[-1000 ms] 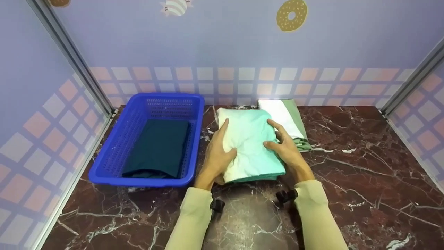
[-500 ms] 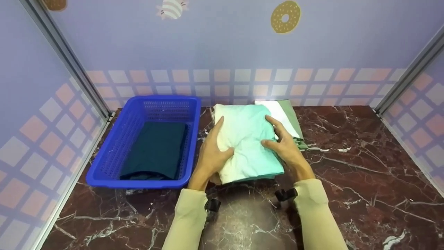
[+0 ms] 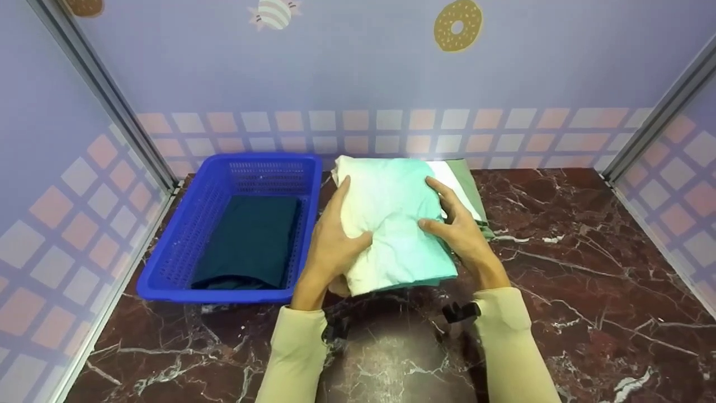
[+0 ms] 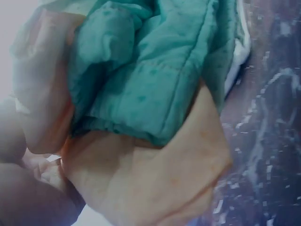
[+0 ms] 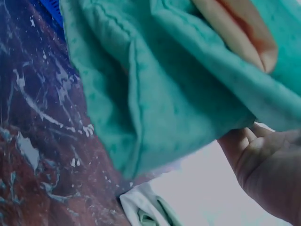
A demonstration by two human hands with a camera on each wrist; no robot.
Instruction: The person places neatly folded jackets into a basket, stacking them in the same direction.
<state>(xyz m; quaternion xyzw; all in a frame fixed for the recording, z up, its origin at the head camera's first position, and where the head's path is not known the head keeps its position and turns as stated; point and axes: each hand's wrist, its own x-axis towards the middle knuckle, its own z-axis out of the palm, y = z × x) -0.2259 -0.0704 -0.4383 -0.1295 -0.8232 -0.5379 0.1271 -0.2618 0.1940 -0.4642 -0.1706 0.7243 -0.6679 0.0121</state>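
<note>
A folded cloth (image 3: 391, 196), fading from pale yellow to mint green, is held between both hands in the head view. My left hand (image 3: 334, 240) grips its left side, thumb on top and the fingers partly hidden. On the opposite side my right hand (image 3: 463, 229) holds it the same way, with thumb and forefinger showing. From the left wrist, the layered teal and peach folds of the cloth (image 4: 141, 94) hang open at the near end. The right wrist view shows the cloth's teal underside (image 5: 164, 108) raised over the marble surface, the right hand (image 5: 273, 165) at its edge.
To the left stands a blue plastic basket (image 3: 146, 280) with a folded dark teal cloth (image 3: 251, 238) inside. Behind the right hand lies a folded white and green cloth (image 3: 467, 184), partly covered in view. Patterned walls (image 3: 363, 67) bound the dark red marble tabletop (image 3: 559, 280).
Both hands have lifted the yellow-mint cloth and shifted it slightly left and away. It now overlaps more of the white and green cloth. The basket stays where it was.
</note>
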